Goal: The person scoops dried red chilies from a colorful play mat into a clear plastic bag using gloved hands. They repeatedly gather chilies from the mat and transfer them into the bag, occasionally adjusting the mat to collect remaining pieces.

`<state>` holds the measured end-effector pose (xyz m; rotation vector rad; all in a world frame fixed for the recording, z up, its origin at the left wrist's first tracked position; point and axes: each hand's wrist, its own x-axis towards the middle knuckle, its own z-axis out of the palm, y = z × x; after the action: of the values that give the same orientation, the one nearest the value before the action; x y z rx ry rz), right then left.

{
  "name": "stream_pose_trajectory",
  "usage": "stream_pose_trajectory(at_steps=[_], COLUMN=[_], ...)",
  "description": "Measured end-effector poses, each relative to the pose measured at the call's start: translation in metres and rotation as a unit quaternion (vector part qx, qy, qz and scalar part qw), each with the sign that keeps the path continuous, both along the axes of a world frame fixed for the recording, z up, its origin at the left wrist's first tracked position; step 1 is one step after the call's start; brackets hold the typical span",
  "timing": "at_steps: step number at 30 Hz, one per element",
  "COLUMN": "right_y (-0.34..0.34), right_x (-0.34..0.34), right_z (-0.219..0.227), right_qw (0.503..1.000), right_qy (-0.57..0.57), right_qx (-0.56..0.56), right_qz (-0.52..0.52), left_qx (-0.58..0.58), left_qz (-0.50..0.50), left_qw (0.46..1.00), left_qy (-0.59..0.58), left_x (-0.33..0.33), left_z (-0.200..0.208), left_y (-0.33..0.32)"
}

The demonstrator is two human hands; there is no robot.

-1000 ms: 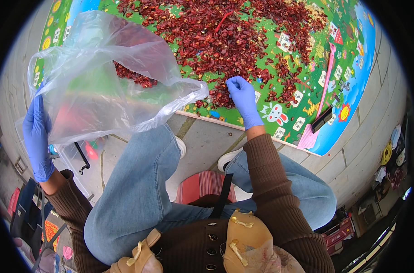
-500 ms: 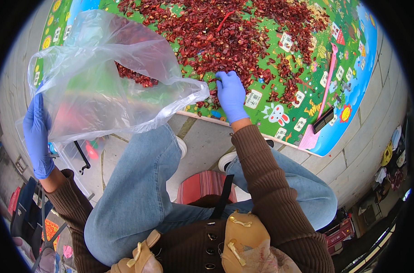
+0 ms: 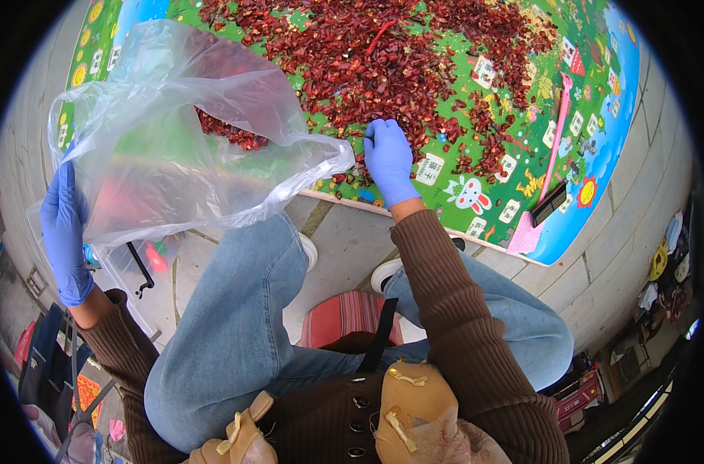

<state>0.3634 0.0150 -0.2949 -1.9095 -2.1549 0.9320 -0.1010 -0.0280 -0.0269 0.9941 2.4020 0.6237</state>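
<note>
My left hand, in a blue glove, is closed on the left rim of a clear plastic bag. The bag hangs spread, its mouth wide, over the near left edge of the patterned mat. Dried red chili pieces lie heaped across the mat, some seen through the bag. My right hand, gloved too, rests at the near edge of the chili heap, right of the bag's rim. Its fingers are curled in; whatever lies between them is hidden.
A pink fly swatter lies on the right of the mat, a dark flat object beside its head. Below the bag stands a clear plastic box holding coloured things. A striped red stool is between my legs on the stone paving.
My right hand has shifted slightly left, and its fingers are drawn in closer. The bag and my left hand stay nearly where they were.
</note>
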Motion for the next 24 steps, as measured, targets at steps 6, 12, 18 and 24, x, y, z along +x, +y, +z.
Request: stream_pose_trajectory(at_steps=[6,12,18,24], right_y=[0.0,0.001,0.015,0.036], right_x=[0.005,0.006,0.018,0.05], right_z=[-0.005,0.009,0.032,0.042], right_qw=[0.999,0.998,0.999,0.993], right_qy=[0.041,0.037,0.01,0.014], right_qx=[-0.013,-0.028,-0.034,0.09], right_qz=[-0.023,-0.05,-0.041,-0.078], left_qx=[0.001,-0.019,-0.009,-0.026], left_qz=[0.011,-0.001,-0.029,-0.047], left_qw=[1.0,1.0,0.998,0.994], left_qy=[-0.009,-0.017,-0.056,-0.097], left_x=[0.004,-0.011,-0.031,-0.039], left_z=[-0.001,-0.006,-0.021,-0.029], left_y=[0.0,-0.007,-0.013,-0.011])
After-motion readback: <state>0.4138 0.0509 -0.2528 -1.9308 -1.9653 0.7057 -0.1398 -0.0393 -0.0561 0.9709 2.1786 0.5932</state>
